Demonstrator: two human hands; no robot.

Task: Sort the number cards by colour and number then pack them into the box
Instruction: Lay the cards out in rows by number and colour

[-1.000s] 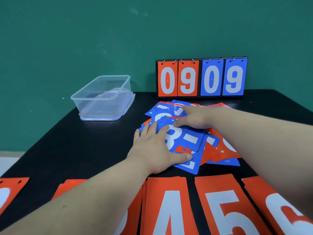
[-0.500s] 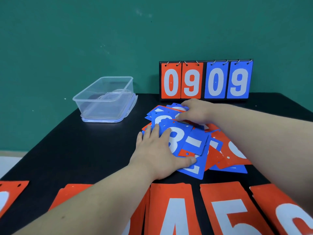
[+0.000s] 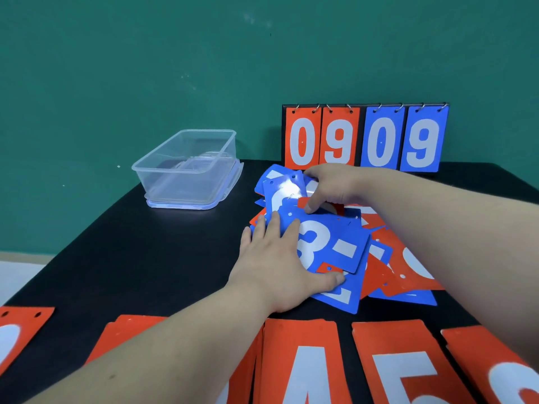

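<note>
The left hand (image 3: pixel 277 266) is lying flat on the near-left side of the pile of cards (image 3: pixel 408 275), fingers straight and slightly spread, released and grasping nothing; its palm is pressing on a blue 3 card (image 3: pixel 335 231), and its thumb is resting on another blue card lower in the heap. The right hand (image 3: pixel 332 185) is reaching over the far side of the pile with fingers curled; it is pinching the edge of a tilted blue card (image 3: pixel 280 193), thumb pointing down on the near face, fingers wrapping the far edge; glare is washing out that card's numeral, so I cannot tell which it is. The pile is sitting in the middle of the black worktop (image 3: pixel 131 258), red and blue cards overlapping at loose angles. A row of red cards (image 3: pixel 300 345) is lying along the near edge, a 4 and a 5 showing side by side, others partly cut off or hidden under the forearms. The clear box (image 3: pixel 175 185) is standing open at the far left, well apart from the pile, sitting on its lid (image 3: pixel 180 206). A scoreboard (image 3: pixel 379 141) is standing upright at the back against the green wall (image 3: pixel 145 68), showing red 0 9 and blue 0 9.
</note>
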